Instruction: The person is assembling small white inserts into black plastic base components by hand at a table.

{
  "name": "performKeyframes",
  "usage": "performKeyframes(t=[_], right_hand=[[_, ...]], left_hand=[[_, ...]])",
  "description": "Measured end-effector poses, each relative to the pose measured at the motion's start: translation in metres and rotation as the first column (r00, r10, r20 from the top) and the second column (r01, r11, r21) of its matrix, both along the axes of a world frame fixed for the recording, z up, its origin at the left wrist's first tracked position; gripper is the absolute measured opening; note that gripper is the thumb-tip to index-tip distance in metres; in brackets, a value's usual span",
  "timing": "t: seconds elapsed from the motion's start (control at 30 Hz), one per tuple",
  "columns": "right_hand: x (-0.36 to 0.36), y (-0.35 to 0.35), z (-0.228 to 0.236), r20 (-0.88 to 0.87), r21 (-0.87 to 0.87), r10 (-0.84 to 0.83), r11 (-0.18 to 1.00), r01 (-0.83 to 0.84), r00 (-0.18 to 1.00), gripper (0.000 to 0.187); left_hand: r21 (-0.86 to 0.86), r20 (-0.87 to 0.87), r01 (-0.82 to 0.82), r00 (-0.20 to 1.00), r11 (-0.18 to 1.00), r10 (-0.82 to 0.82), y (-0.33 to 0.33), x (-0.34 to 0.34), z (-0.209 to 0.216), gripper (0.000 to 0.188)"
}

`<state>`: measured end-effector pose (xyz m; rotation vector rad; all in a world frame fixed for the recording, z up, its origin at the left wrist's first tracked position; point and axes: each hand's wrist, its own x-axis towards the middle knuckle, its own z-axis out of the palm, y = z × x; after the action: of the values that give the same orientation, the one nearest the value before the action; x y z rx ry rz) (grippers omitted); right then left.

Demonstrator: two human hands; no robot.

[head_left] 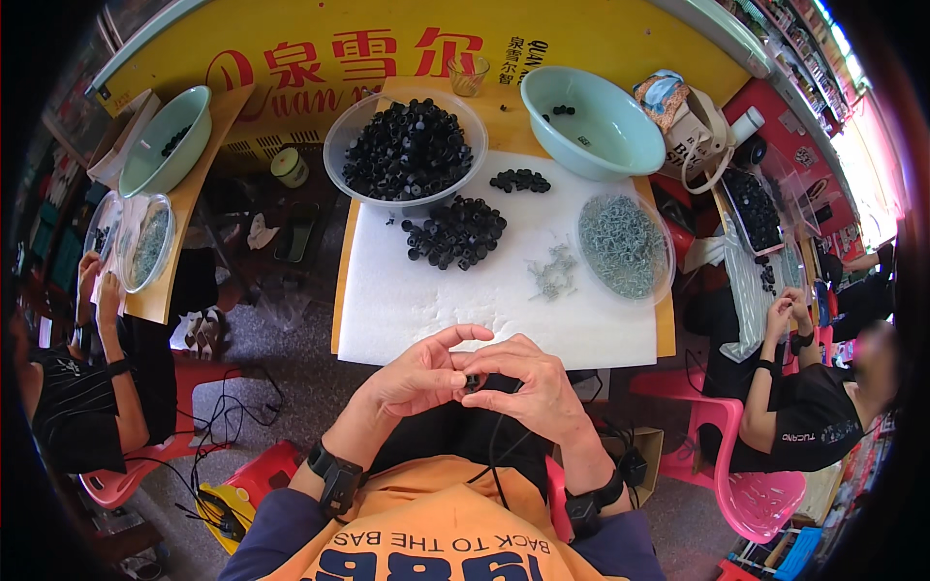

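My left hand (418, 376) and my right hand (535, 389) meet just in front of the table's near edge. Between their fingertips is a small black round plastic part (472, 382), pinched from both sides and mostly covered. Whether a screw is in the fingers too cannot be made out. Beyond the hands, on a white foam sheet (426, 310), lie a heap of similar black parts (455, 233), a smaller cluster of them (520, 180) and some loose silvery screws (553, 273). To the right, a clear tub holds many screws (622, 247).
A large translucent bowl (336, 172) full of black parts stands at the back left, a green basin (620, 131) with a few at the back right. A drinking glass (467, 76) is behind them. Seated co-workers handle small things at the left table (165, 281) and on the right.
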<state>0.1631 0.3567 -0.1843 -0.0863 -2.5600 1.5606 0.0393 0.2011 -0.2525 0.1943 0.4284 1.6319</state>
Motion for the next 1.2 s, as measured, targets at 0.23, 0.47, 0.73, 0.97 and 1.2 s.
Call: performKeyframes(t=[0.23,0.47,0.73,0.97,1.2], right_hand=[[0.000,0.005,-0.005,-0.064,-0.018,0.063,0.998,-0.064,0.996,0.029],[0.001,0.011,-0.005,-0.031,-0.029,0.133,0.991,-0.134,0.991,0.027],[0.004,0.012,-0.007,-0.030,-0.038,0.128,0.991,-0.129,0.991,0.025],[0.007,0.011,-0.006,-0.028,-0.066,0.136,0.988,-0.138,0.990,0.025],[0.009,0.011,-0.005,-0.107,0.072,0.111,0.992,-0.103,0.988,0.023]], left_hand=[[-0.002,0.023,0.020,1.000,1.000,-0.020,0.000,0.002,-0.001,0.070],[-0.029,-0.028,0.046,0.998,0.999,-0.047,0.000,0.003,0.003,0.067],[-0.035,-0.036,0.046,0.998,0.998,-0.047,0.000,0.006,0.005,0.064],[-0.040,-0.064,0.021,0.998,0.999,-0.024,0.000,0.008,0.007,0.064],[-0.059,-0.055,0.026,0.998,0.998,-0.029,0.000,0.010,0.008,0.063]])
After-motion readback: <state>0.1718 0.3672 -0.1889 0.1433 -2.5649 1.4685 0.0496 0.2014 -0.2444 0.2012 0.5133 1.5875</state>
